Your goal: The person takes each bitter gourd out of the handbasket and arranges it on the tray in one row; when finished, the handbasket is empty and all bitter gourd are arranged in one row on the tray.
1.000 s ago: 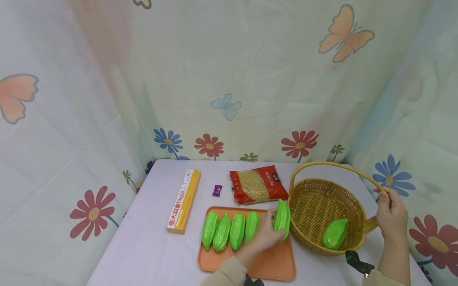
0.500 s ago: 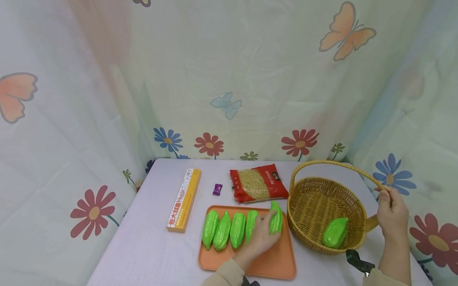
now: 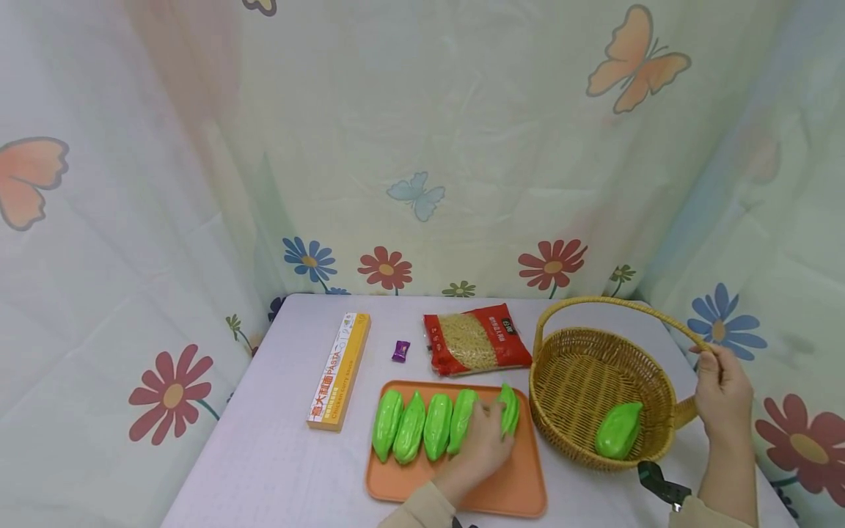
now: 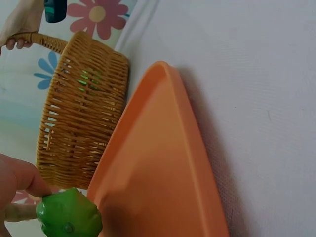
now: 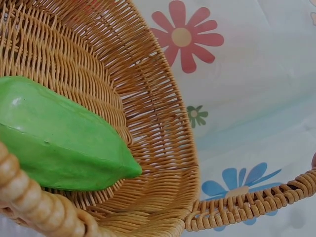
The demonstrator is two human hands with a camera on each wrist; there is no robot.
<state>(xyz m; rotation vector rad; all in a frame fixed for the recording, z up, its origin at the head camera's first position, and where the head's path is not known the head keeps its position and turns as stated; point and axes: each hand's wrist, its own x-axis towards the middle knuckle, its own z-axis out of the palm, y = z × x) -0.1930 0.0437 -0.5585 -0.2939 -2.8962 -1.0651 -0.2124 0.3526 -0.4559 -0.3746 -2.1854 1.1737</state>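
Observation:
Over the right part of the orange tray [image 3: 518, 488], my left hand [image 3: 480, 447] holds a green ridged fruit with a pointed tip [image 3: 510, 411]. In the left wrist view, fingertips touch the lobed end of this green fruit [image 4: 69, 215]. To its left, several similar green fruits [image 3: 411, 427] lie side by side on the tray. My right hand [image 3: 722, 392] grips the arched handle of a round wicker basket [image 3: 574, 389]. One green fruit [image 3: 618, 431] lies inside, filling much of the basket in the right wrist view. The basket leans toward me.
Behind the tray lies a red bag of pasta [image 3: 477, 341], close to the basket's left side. A small purple wrapped candy [image 3: 400, 351] and a yellow and white pasta box [image 3: 339, 372] are to the left. A flowered curtain [image 3: 330, 147] surrounds the table.
My left hand has brought the green fruit left and down, from beside the basket rim to the right part of the tray. My right hand and the basket stay nearly still.

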